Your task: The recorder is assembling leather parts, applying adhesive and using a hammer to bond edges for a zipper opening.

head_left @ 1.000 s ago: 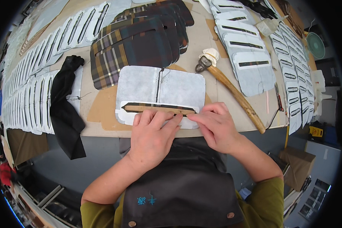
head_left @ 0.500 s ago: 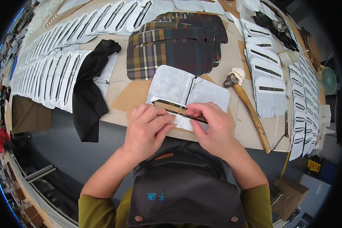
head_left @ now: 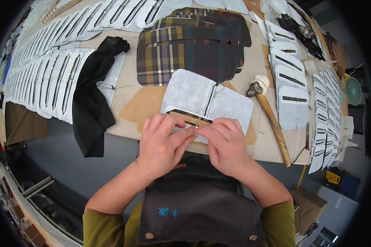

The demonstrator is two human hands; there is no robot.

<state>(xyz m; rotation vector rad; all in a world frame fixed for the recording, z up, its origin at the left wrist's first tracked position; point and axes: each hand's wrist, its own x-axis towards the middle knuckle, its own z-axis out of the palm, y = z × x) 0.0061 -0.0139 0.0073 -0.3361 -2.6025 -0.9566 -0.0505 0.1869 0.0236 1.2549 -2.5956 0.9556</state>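
Note:
A fabric panel with white backing (head_left: 231, 105) lies at the table's front edge, a dark seam running down it. Across its near part is a long slot showing dark plaid cloth, with a tan strip (head_left: 191, 117) along it. My left hand (head_left: 161, 142) is closed at the slot's near side, thumb and fingers pinching the white edge. Close against it, my right hand (head_left: 227, 145) pinches the same edge, so the fingertips of both hands nearly meet. The edge under the fingers is partly hidden.
Plaid panels (head_left: 210, 55) are stacked beyond the work. A black cloth (head_left: 92, 99) hangs over the edge at left. To the right lies a wooden-handled hammer (head_left: 273, 127). Rows of white slotted pieces (head_left: 49, 82) cover the left, with more pieces (head_left: 290, 74) and a bottle (head_left: 315, 66) at right.
My right hand has moved left along the slot, and its fingertips have come up to those of my left hand. The left hand stays at about the same spot. The view has shifted slightly.

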